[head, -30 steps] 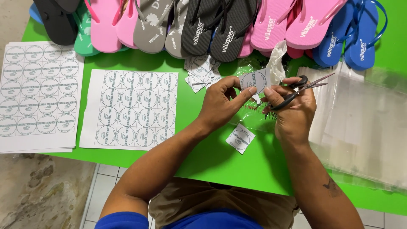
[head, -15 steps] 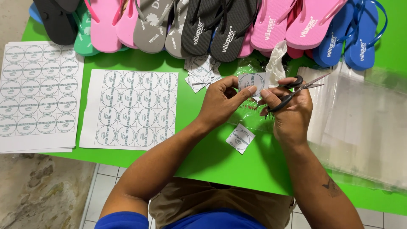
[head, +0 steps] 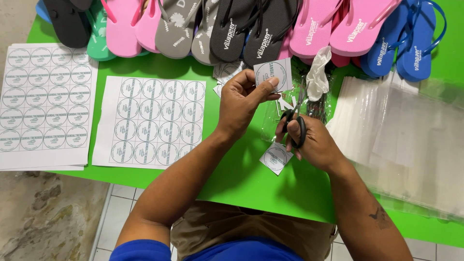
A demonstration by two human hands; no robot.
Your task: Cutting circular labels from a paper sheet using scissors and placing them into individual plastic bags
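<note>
The left hand (head: 241, 104) pinches a square paper label (head: 273, 73) between thumb and fingers, holding it up above the desk (head: 232, 179) with its round printed mark facing the camera. The right hand (head: 311, 142) has its fingers curled through the black handles of scissors (head: 296, 121), gripping them; the blades point up and away, toward the label, and I cannot tell whether they are parted.

Just under the right hand a second cut label (head: 275, 158) lies flat on the green desk, touching the fingers' shadow. Small paper offcuts (head: 286, 104) lie between the two hands. A crumpled white scrap (head: 318, 72) sits just beyond the scissors' tip.

Left of the left hand lies a sheet of round labels (head: 150, 121), and farther left a stack of like sheets (head: 43, 104). To the right, clear plastic bags (head: 406, 135) spread in a pile. Along the desk's far edge runs a row of flip-flops (head: 232, 24), black, pink, grey, green and blue.
</note>
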